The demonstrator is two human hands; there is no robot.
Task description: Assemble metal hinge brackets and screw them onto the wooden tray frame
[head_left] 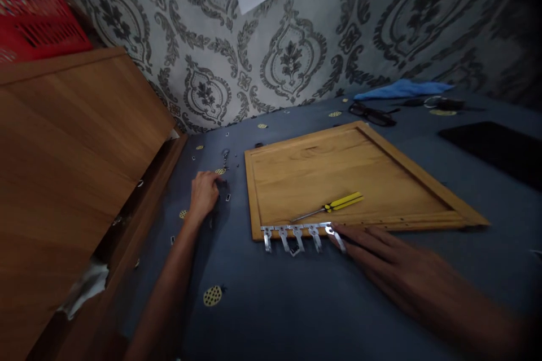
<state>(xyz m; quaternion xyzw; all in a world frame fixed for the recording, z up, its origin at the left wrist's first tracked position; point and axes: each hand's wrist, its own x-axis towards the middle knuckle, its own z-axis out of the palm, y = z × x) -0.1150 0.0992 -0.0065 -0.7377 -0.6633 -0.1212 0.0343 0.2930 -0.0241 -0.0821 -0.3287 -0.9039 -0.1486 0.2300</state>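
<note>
A framed wooden panel (pixel 305 169) lies flat on the blue-grey cloth. Along its near edge runs a silver metal hook rail (pixel 296 230), its several hooks hanging over the side. My right hand (pixel 393 259), fingers stretched and close together, holds the rail's right end by the fingertips; its thumb is hidden. A screwdriver (pixel 341 202) with a yellow and black handle rests on the panel, its shaft pointing at the rail. Left of the panel, my left hand (pixel 204 194) is down at the cloth with curled fingers, beside small metal pieces (pixel 226 157). What its fingertips pinch, if anything, is too small to tell.
A brown wooden cabinet (pixel 76 146) stands close on the left, with a red basket (pixel 40 11) on top. Toward the back right lie eyeglasses (pixel 375 115), a blue cloth (pixel 402 89), and keys (pixel 444 103). A dark flat object (pixel 495 146) is at right. Patterned wall (pixel 292 62) behind.
</note>
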